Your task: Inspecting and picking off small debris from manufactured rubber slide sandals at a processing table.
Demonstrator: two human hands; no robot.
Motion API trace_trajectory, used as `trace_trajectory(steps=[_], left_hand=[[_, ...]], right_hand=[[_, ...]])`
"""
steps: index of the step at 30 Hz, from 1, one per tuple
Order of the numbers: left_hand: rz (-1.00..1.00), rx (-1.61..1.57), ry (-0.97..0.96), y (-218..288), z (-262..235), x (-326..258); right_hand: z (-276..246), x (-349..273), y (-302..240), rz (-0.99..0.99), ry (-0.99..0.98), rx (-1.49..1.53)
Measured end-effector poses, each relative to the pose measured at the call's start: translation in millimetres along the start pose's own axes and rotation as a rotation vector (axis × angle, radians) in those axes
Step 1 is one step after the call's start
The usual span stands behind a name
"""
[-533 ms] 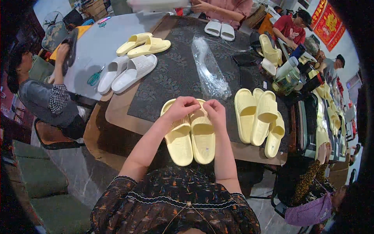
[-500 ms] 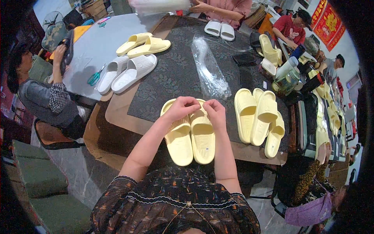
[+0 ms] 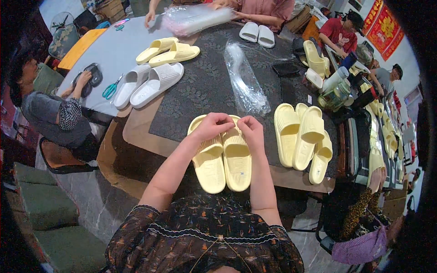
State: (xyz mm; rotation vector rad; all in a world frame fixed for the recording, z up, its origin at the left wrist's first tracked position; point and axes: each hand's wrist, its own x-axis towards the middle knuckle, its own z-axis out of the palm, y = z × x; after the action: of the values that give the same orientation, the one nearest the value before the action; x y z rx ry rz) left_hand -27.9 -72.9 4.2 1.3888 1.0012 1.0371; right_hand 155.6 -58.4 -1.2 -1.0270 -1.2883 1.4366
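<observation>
Two pale yellow slide slippers, a left one (image 3: 209, 166) and a right one (image 3: 238, 168), lie side by side at the table's near edge, toes pointing away from me. Over the toe end of the left slipper is my left hand (image 3: 213, 127), its thumb and fingertips pinched together. My right hand (image 3: 251, 131) is pinched too, close beside it at the toe of the right slipper. Whatever sits between the fingertips is too small to make out. Just beyond my hands lies a clear plastic bag (image 3: 246, 82). The right slipper's footbed carries a small printed mark.
Several yellow slippers (image 3: 307, 136) lie to my right. White slippers (image 3: 157, 84), more yellow ones (image 3: 175, 53) and teal scissors (image 3: 110, 90) are on the left. Across the table, people handle plastic bags (image 3: 195, 20). Bottles (image 3: 336, 91) crowd the right side.
My hands and the slippers between them stay put. At the left, a person has lowered a dark slipper onto the table. The bags across the table have shifted nearer, with another hand beside them.
</observation>
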Motion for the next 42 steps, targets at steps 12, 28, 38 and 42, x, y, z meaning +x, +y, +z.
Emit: trace_trajectory(steps=[12,28,38,42], left_hand=[[0.001,0.014,0.003,0.2,-1.1,1.2],[-0.029,0.031,0.003,-1.7,-0.9,1.0],[-0.007,-0.028,0.005,-3.2,-2.3,0.2],[-0.008,0.012,-0.003,0.0,-0.3,0.5]], right_hand=[[2.0,1.3,1.3,0.008,0.012,0.024],[4.1,-1.0,-3.6,0.002,0.025,0.027],[3.7,-0.3,-3.3,0.021,0.001,0.042],[0.9,0.0,-1.3,0.005,-0.016,0.013]])
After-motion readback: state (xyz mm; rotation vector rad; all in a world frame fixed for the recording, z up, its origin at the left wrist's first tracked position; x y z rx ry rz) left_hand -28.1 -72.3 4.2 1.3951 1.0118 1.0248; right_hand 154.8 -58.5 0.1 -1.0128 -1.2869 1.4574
